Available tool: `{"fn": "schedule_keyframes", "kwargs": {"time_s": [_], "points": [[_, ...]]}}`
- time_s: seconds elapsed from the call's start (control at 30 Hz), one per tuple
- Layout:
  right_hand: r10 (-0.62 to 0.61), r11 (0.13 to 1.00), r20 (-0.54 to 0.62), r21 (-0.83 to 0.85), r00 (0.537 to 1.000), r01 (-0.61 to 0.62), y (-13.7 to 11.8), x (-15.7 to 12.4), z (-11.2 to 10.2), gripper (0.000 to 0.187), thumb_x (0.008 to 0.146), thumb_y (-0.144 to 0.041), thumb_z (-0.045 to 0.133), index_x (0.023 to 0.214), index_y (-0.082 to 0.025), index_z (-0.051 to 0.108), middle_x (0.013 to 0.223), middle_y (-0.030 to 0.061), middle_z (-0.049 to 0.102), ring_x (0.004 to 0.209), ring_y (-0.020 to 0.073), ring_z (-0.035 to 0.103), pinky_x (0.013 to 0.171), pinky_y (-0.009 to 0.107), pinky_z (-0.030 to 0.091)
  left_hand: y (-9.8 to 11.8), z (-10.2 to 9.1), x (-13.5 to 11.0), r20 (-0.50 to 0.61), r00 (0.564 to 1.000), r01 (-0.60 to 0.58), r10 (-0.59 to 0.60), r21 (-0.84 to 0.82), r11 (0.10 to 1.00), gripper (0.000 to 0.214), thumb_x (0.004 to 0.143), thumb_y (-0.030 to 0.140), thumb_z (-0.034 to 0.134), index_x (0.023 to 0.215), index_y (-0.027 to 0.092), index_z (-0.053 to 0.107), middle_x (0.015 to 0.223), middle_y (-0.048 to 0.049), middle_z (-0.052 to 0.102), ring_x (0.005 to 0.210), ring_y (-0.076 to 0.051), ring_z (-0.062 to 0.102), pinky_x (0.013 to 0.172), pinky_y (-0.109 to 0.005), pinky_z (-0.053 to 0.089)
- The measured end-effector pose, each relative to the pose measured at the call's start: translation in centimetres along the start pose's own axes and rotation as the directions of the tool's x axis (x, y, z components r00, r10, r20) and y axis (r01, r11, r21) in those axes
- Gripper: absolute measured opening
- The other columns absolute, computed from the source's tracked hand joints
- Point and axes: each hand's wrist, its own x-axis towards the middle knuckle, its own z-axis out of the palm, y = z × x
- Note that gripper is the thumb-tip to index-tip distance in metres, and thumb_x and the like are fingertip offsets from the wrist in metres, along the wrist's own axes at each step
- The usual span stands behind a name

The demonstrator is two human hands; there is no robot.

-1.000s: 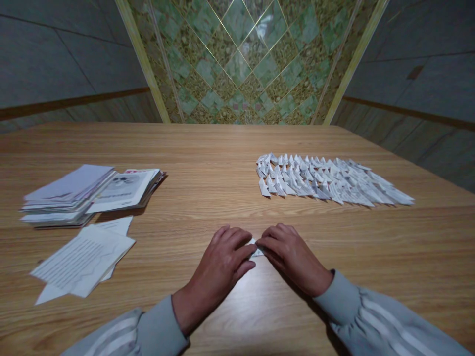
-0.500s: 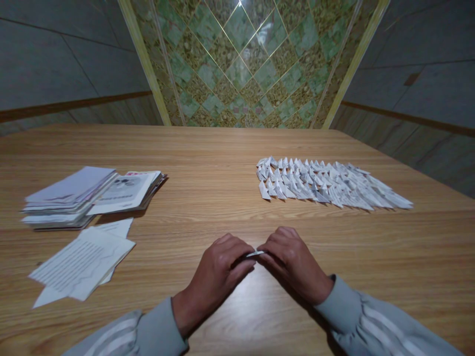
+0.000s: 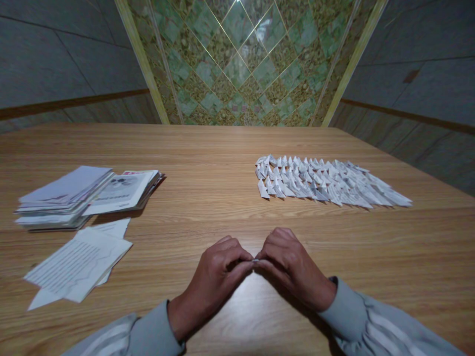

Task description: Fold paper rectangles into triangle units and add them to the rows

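Beyond the wood-grained table (image 3: 208, 198), diamond-patterned tiles (image 3: 241, 64)

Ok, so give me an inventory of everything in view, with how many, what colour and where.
Small paper piece: one, whitish, pinched between both hands
Folded paper shapes: too many to count, white and grey, in rows farther off, to the right
Paper stack: one, lavender-topped, left
Printed-top pile: one, mostly white on top, at the stack's right
Loose sheets: at least two, white with dark lines, left, nearer than the stack
Table: one, wood-brown, under everything
Tiled wall: one, green and brown, beyond the table
Side walls: two, grey, left and right
Left hand: one, bare, centre
Right hand: one, bare, centre
Sleeves: two, grey with white stripes, bottom
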Motion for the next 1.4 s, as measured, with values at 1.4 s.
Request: {"fn": "schedule_keyframes", "kwargs": {"time_s": [1.4], "points": [[0.506,0.371,0.238,0.808,0.829,-0.458,0.5,0.3,0.8,0.041,0.079,-0.054,0.073,0.076,-0.015,0.064,0.067,0.0003,0.062,0.062,0.0126,0.056,0.062,0.026,0.043,0.4,0.0,0.3,0.203,0.932,0.338,-0.300,-0.784,0.521,0.029,0.083,0.034,0.075,0.107,0.018,0.070,0.091,-0.0053,0.073,0.082,-0.017,0.066,0.077,-0.029,0.052]]}}
